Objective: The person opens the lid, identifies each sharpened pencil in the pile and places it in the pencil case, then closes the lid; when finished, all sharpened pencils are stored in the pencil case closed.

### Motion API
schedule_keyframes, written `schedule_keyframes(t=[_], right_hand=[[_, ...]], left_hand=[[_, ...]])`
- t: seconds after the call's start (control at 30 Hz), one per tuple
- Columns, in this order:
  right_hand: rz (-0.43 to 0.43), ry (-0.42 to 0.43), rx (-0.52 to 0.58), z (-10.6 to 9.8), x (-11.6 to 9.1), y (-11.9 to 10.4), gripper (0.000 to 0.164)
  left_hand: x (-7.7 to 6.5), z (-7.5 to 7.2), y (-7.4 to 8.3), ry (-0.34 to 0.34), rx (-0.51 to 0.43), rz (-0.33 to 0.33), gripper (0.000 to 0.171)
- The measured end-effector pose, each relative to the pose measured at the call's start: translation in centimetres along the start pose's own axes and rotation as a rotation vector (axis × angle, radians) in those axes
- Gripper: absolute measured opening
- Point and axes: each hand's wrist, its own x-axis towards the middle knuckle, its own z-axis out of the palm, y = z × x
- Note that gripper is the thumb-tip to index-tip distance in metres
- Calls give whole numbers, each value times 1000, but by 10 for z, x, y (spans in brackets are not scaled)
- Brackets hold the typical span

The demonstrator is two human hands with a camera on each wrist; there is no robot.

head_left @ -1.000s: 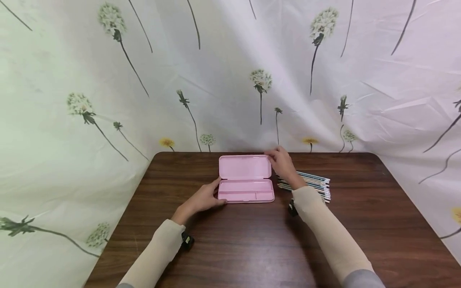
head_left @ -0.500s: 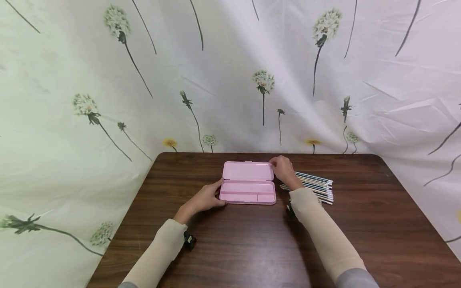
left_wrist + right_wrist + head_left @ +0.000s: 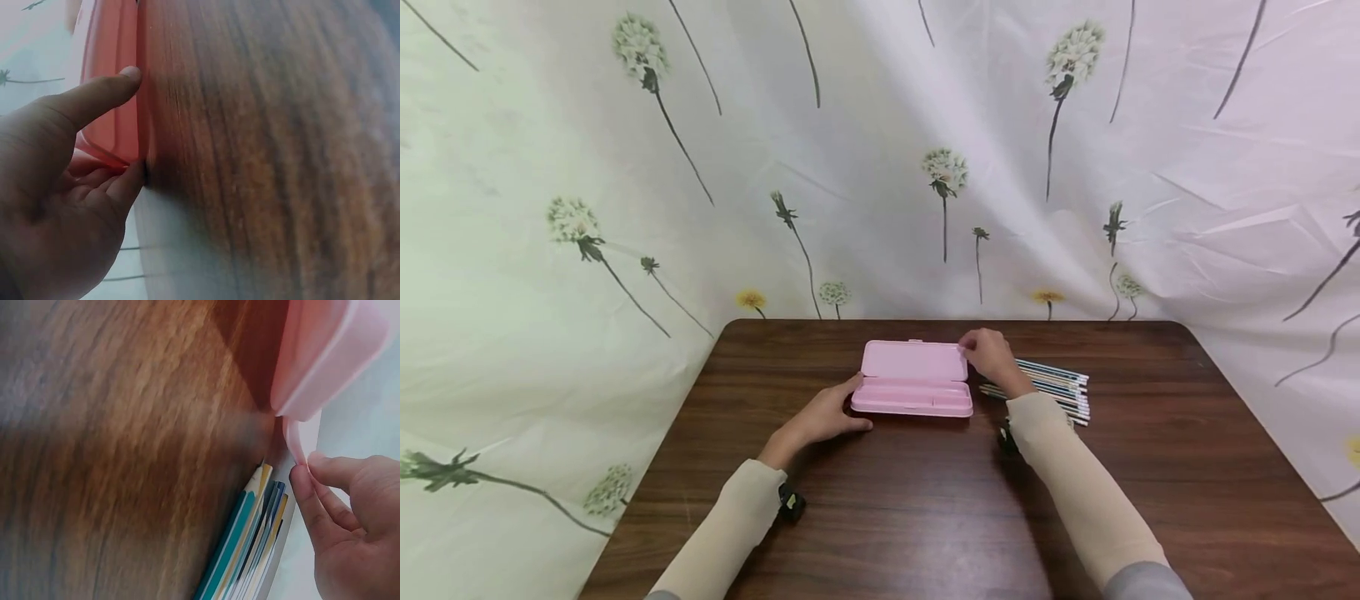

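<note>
A pink pencil case (image 3: 912,399) lies open near the back of the table, its lid (image 3: 914,360) folded back away from me. The lower half holds a long compartment and smaller ones, and its front edge is tipped up. My left hand (image 3: 826,412) spans the case's left end, fingers against that end; the straight thumb stands just in front of the front edge. With thumb and fingertips, my right hand (image 3: 350,515) pinches the lid's right edge. Several pencils (image 3: 1056,387) lie right of the case, partly under my right wrist in the head view.
The dark wooden table (image 3: 925,508) ends just behind the lid, at a white curtain (image 3: 865,167) printed with dandelions. Sharpened pencil tips (image 3: 256,478) point toward the case, close below the right hand.
The right hand has brought the lid down and toward me, so it leans back lower. The case's front edge has risen, coming away from the left thumb. The pencils stay put.
</note>
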Motion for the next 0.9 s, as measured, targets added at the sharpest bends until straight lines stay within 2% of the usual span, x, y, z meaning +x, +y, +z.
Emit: schedule_keyframes(t=[0.17, 0.3, 0.37, 0.4, 0.53, 0.6, 0.73, 0.9], right_hand=[[-8, 4, 70, -5, -3, 0, 20], [-4, 3, 99, -9, -5, 2, 21], [-15, 4, 106, -14, -7, 2, 22], [-25, 8, 110, -16, -8, 2, 22], [-99, 30, 120, -35, -15, 0, 24], [-143, 35, 118, -48, -20, -1, 24], [-238, 28, 74, -74, -33, 2, 22], [-302, 30, 15, -105, -55, 13, 19]], left_hand=[[3, 1, -8, -2, -40, -15, 107], [15, 14, -35, 40, 3, 40, 99], [16, 16, -38, 47, -9, 61, 95], [15, 17, -37, 50, -18, 77, 93], [5, 8, -8, 31, -75, 98, 91], [3, 7, -1, 34, -61, 100, 91], [0, 5, 4, 43, -8, 87, 90], [-2, 4, 2, 41, -5, 61, 90]])
